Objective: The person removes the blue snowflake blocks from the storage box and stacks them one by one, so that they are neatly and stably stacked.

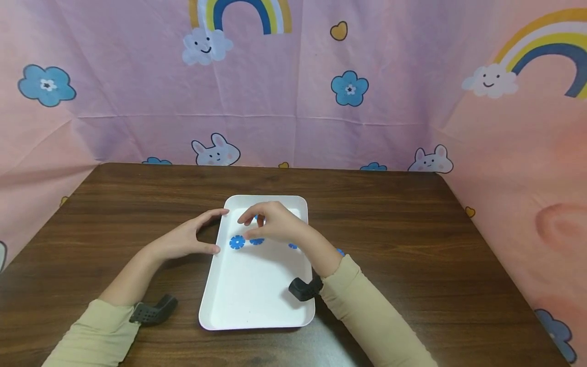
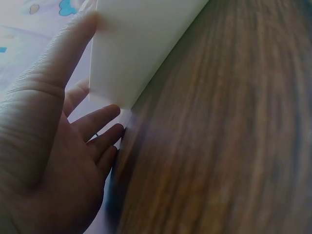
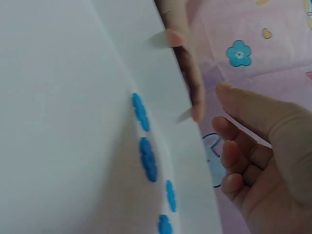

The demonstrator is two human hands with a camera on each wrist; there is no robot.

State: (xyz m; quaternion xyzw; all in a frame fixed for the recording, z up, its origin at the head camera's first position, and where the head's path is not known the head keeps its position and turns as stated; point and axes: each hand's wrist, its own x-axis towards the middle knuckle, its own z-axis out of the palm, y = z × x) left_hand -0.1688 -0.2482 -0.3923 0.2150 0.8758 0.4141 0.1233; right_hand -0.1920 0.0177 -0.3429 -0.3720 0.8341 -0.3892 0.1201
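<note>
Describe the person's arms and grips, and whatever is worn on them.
The long, pale khaki cloth left sleeve and matching right sleeve end short of the wrist. The bare left grip and bare right grip are human hands without gloves. An angular black left wrist device, dotted with small holes, and a similar black right wrist device sit at the wrists. No cables show.

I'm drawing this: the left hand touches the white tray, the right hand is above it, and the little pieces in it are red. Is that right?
Not quite: the little pieces are blue, as the head view shows. The left hand touches the white tray and the right hand is above it.
</note>
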